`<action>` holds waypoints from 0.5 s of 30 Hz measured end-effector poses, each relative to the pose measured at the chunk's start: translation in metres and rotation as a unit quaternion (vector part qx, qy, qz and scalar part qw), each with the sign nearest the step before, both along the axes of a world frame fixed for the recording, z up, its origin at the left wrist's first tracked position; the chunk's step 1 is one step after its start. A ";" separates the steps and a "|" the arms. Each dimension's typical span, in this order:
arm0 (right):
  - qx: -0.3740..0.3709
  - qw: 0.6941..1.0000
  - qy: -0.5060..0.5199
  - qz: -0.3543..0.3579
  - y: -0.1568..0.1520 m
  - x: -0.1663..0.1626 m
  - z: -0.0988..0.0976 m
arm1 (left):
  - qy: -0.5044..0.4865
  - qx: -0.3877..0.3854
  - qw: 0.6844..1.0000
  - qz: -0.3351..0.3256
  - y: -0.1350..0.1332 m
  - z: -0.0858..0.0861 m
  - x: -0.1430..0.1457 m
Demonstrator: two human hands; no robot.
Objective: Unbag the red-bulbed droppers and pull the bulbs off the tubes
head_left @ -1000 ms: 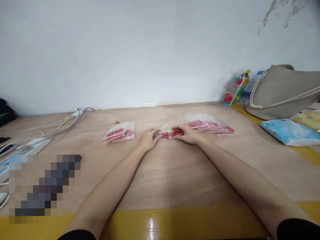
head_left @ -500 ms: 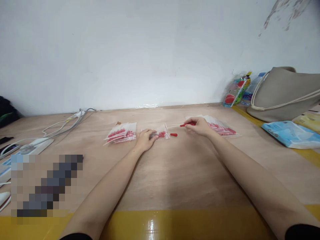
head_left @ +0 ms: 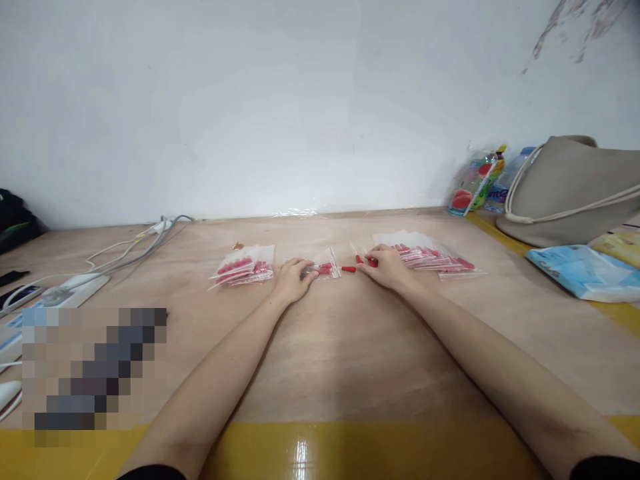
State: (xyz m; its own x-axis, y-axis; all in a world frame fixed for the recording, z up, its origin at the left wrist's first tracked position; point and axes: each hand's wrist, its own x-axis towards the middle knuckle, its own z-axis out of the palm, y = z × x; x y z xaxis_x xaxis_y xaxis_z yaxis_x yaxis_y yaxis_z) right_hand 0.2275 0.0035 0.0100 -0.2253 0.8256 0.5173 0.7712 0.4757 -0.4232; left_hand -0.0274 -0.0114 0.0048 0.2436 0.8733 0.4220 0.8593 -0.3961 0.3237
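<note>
Red pieces (head_left: 324,270) show inside a small clear bag (head_left: 331,262) at mid-table, held down by the left hand (head_left: 293,280); the right hand (head_left: 389,268) pinches one red piece (head_left: 364,261) just right of it; a loose piece (head_left: 349,269) lies between; a pile of bags (head_left: 243,265) sits left, a bigger pile (head_left: 433,257) right; which pile is finished, and whether the bag's mouth is open, cannot be told.

Black sleeves (head_left: 606,468) cover both upper arms, leaving the forearms bare.
</note>
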 end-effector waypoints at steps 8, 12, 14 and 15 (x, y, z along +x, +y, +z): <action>0.001 0.999 -0.023 -0.031 0.007 0.002 -0.001 | 0.006 -0.003 1.000 -0.005 0.000 0.001 0.001; -0.007 0.999 -0.038 -0.032 0.006 0.000 -0.002 | 0.025 -0.018 0.999 -0.043 0.003 0.000 0.000; 0.001 0.999 -0.048 -0.023 0.000 -0.003 0.002 | 0.035 -0.024 0.998 -0.054 0.004 0.000 0.000; 0.007 0.998 -0.058 -0.015 -0.003 -0.005 0.004 | 0.040 -0.027 0.997 -0.057 0.004 0.000 0.000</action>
